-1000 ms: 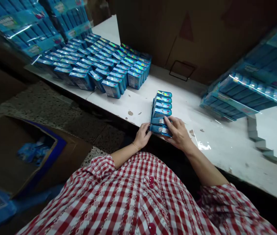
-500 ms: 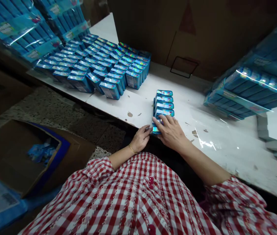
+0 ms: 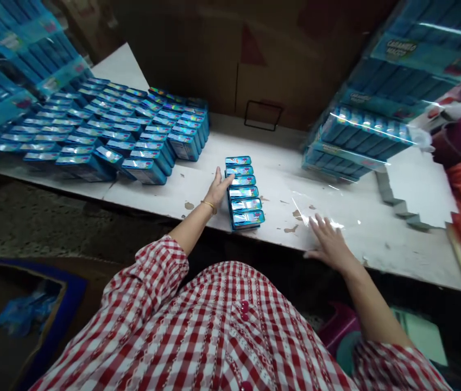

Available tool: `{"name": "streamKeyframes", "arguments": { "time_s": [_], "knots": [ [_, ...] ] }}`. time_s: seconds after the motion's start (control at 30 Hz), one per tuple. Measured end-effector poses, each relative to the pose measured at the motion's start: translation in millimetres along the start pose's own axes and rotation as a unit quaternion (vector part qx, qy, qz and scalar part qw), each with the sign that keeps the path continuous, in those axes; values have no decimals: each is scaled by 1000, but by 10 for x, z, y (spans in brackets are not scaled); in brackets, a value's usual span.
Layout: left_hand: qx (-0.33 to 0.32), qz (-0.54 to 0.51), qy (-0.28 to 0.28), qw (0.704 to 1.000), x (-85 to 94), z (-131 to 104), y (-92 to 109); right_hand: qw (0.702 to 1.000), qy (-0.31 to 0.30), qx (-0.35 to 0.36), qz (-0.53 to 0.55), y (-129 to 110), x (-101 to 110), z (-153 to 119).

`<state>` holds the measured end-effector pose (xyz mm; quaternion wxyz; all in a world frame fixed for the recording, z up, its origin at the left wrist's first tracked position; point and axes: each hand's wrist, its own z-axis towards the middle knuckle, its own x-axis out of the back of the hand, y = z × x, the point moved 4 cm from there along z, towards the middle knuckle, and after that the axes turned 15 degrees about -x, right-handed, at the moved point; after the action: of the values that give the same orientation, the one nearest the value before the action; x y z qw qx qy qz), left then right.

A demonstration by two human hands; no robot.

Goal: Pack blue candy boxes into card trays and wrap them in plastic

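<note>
Touching boxes (image 3: pixel 245 192), the left hand (image 3: pixel 217 191) is spread loosely; the right hand (image 3: pixel 329 244) is splayed, empty; a pack (image 3: pixel 413 68) reads "CARAMELO".

A white counter (image 3: pixel 277 175) with chipped brown patches stretches before me, carrying a row of six upright blue boxes (image 3: pixel 245 205), many similar boxes (image 3: pixel 103 124) crowded to my left, and plastic-wrapped blue packs (image 3: pixel 358 133) stacked to my right.

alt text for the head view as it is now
The wearer's left hand touches a row of six blue packs on a white table; the open right hand is off to the right. More blue packs stand at left, with wrapped stacks on both sides.
</note>
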<state>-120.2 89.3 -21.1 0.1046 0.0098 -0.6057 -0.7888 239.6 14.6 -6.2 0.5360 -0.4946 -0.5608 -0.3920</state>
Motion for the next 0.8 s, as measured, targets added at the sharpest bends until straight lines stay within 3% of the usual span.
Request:
{"name": "streamKeyframes", "arguments": {
  "time_s": [0.07, 0.13, 0.23, 0.4, 0.5, 0.6, 0.7, 0.8],
  "knots": [
    [16, -84, -26, 996, -93, 110, -70, 999, -2, -5, -39, 380, -212, -154],
    [14, -132, -68, 989, -179, 146, -65, 999, 18, 35, -37, 499, -316, -263],
    [27, -132, -100, 986, -244, 89, -28, 995, 67, 78, -3, 369, -307, -379],
    [76, 13, -12, 997, -54, -77, -34, 990, 119, 67, 29, 163, -217, -494],
    [-15, 82, 14, 996, 81, -128, 176, 989, 126, 72, 17, 161, -220, -493],
    [-146, 138, 11, 980, 96, -213, 564, 986, 151, 77, -8, 193, -258, -471],
    [-268, 182, -38, 945, -49, -389, 971, 978, 185, 93, 23, 224, -287, -505],
    [-349, 186, -125, 910, -313, -635, 1266, 967, 229, 71, 89, 179, -181, -580]
  ]
}}
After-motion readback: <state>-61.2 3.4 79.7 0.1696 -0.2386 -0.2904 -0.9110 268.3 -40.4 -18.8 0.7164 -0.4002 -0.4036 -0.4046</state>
